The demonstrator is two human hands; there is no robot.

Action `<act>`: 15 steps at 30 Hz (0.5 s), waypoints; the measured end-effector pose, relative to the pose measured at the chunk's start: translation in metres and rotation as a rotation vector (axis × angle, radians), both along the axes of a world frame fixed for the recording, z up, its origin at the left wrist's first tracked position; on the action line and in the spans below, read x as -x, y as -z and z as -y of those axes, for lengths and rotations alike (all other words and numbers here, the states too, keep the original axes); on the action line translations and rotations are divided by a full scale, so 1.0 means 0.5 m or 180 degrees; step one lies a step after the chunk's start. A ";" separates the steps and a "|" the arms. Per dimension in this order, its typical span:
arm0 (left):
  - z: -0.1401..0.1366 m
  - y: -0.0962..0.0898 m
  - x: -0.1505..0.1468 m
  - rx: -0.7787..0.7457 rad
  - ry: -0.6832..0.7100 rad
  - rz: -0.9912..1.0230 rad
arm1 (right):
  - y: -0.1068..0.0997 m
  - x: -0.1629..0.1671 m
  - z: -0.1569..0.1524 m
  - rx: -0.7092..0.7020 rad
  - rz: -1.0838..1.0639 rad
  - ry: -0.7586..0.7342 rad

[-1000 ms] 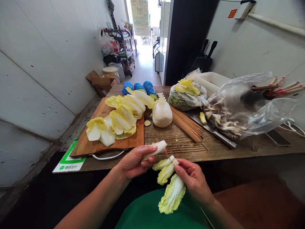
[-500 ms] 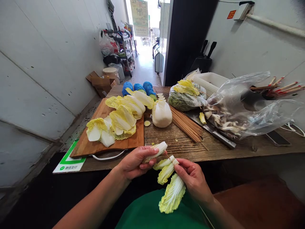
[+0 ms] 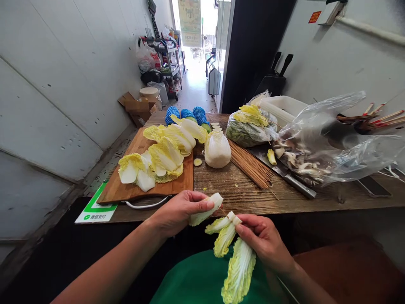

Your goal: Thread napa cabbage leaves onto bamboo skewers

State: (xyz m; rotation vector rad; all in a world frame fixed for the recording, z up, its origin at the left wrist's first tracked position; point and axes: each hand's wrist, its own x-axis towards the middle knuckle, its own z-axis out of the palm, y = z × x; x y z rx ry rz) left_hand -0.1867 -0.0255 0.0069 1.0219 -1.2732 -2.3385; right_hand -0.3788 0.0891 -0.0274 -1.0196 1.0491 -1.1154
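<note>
My left hand (image 3: 186,211) is closed on a napa cabbage leaf (image 3: 216,202), its thick white base pointing right. My right hand (image 3: 264,238) grips a thin bamboo skewer (image 3: 224,212) close to several small cabbage leaves (image 3: 224,241) threaded on it by their white ends. A longer leaf (image 3: 239,268) dangles below the right fingers. The skewer's tip meets the base of the left-hand leaf; whether it has pierced it I cannot tell. Both hands are above my green apron (image 3: 190,278), just in front of the table edge.
Loose cabbage leaves (image 3: 166,154) lie on a wooden cutting board (image 3: 110,188) at left. Behind my hands stands a cabbage head (image 3: 217,151), with bamboo skewers (image 3: 253,166) and a knife (image 3: 299,185) to its right. Mushrooms (image 3: 303,164) in a plastic bag lie farther right.
My left thumb and fingers have shifted on the leaf, which now shows more of its blade below the hand. The skewered leaves moved slightly right and down. The camera view shifted a little.
</note>
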 end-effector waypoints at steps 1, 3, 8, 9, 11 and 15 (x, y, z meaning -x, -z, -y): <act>-0.008 -0.003 0.001 -0.0052 -0.0038 0.0024 | -0.004 0.003 -0.001 -0.0031 -0.0019 -0.0075; -0.024 -0.008 0.002 -0.0058 -0.0071 0.0091 | -0.013 0.010 -0.005 -0.0107 -0.0055 -0.0231; -0.051 -0.019 -0.003 0.0028 -0.0027 0.0227 | -0.030 0.019 -0.017 -0.0132 -0.0301 -0.0422; -0.053 -0.020 -0.003 0.0020 -0.0001 0.0232 | -0.032 0.019 -0.019 -0.0124 -0.0327 -0.0423; -0.054 -0.023 -0.002 -0.0025 0.0052 0.0206 | -0.034 0.018 -0.023 -0.0095 -0.0389 -0.0436; -0.054 -0.024 0.000 -0.0134 0.0072 0.0076 | -0.031 0.017 -0.026 0.0042 -0.0568 -0.0364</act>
